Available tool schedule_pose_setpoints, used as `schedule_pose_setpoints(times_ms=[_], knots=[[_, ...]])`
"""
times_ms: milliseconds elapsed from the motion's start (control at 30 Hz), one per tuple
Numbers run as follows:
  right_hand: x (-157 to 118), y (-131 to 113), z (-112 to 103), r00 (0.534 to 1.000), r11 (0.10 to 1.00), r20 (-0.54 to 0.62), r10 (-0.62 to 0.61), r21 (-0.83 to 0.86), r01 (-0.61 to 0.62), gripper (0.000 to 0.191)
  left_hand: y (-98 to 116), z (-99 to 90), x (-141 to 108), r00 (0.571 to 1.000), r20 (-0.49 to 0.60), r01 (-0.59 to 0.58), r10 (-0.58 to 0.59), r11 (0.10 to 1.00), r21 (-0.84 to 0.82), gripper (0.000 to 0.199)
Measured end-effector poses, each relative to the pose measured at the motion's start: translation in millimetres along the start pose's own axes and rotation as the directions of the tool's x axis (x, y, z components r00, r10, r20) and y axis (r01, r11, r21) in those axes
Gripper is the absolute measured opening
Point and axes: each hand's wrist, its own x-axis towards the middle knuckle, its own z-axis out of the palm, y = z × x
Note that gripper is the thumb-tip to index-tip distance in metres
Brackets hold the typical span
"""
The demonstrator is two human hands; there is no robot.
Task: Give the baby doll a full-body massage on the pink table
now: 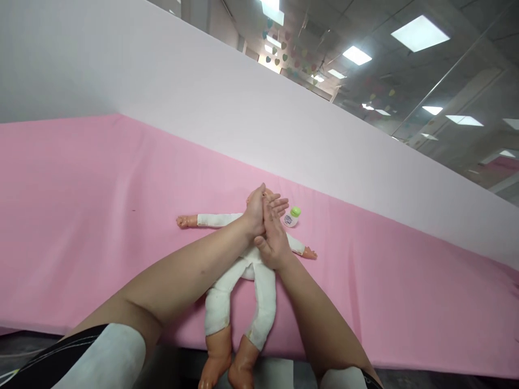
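A baby doll [265, 292] with a white cloth body lies on its back on the pink-covered table. Its arms are spread wide and its feet hang over the near edge. Above the doll's chest and head, my left hand [256, 209] and my right hand [275, 237] meet palm to palm, fingers stretched out. No object shows between them, though the touching palms are hidden. My hands cover most of the doll's head. Just right of my fingertips stands a small clear bottle [291, 219] with a green cap and a printed label.
Pink cloth [389, 302] covers the long table, with soft creases. Behind it runs a white partition wall [227, 108]. Beyond that are ceiling lights and heart-shaped decorations on glass. Below the near edge, a pale flat surface [279, 373] shows by the doll's feet.
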Motion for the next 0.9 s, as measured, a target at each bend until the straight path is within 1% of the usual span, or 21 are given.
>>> schedule_pose_setpoints(times_ms=[100, 200, 267, 367, 467, 533, 600, 700, 800, 900], knots=[[0.1, 17.7, -2.9, 0.999, 0.995, -0.011, 0.044, -0.086, -0.045, 0.091, -9.6, 2.9, 2.3, 1.000, 0.008, 0.018, -0.019, 0.999, 0.046, 0.075], [-0.1, 25.7, -2.7, 0.997, 0.987, 0.004, 0.078, -0.141, -0.077, 0.088, 0.3, -1.6, 7.7, 1.000, 0.023, -0.002, 0.000, 0.998, 0.058, 0.080], [-0.1, 23.6, -1.8, 0.997, 0.985, 0.025, 0.078, -0.157, -0.073, 0.087, 13.8, -7.0, 10.9, 0.999, 0.035, -0.035, 0.032, 0.997, 0.070, 0.082], [-0.2, 12.4, -0.7, 0.999, 0.992, 0.054, 0.005, -0.127, 0.001, 0.085, 32.4, -14.6, 14.5, 0.996, 0.040, -0.086, 0.084, 0.994, 0.069, 0.085], [-1.1, -1.0, 0.8, 0.995, 0.995, 0.069, -0.070, -0.069, 0.075, 0.078, 38.9, -17.8, 16.7, 0.996, 0.036, -0.079, 0.078, 0.996, 0.044, 0.088], [-1.9, -6.7, 2.2, 0.994, 0.995, 0.070, -0.083, -0.055, 0.087, 0.080, 35.9, -16.9, 16.3, 0.998, 0.040, -0.048, 0.047, 0.998, 0.036, 0.090], [-2.6, -8.0, 3.3, 0.996, 0.995, 0.061, -0.072, -0.065, 0.076, 0.087, 29.2, -13.9, 13.6, 0.998, 0.058, -0.003, 0.000, 0.999, 0.049, 0.089], [-2.7, -2.7, 3.3, 0.997, 0.993, 0.049, -0.052, -0.101, 0.057, 0.094, 17.4, -7.7, 6.8, 0.989, 0.093, 0.103, -0.112, 0.990, 0.098, 0.089], [-2.2, 6.3, 2.0, 1.000, 0.993, 0.022, -0.019, -0.119, 0.022, 0.090, 8.3, -2.3, 1.7, 0.974, 0.093, 0.194, -0.209, 0.970, 0.144, 0.090], [-2.2, 15.5, 2.0, 0.999, 0.991, 0.007, 0.040, -0.128, -0.038, 0.084, 4.7, -0.3, 2.0, 0.972, 0.078, 0.209, -0.221, 0.967, 0.144, 0.089]])
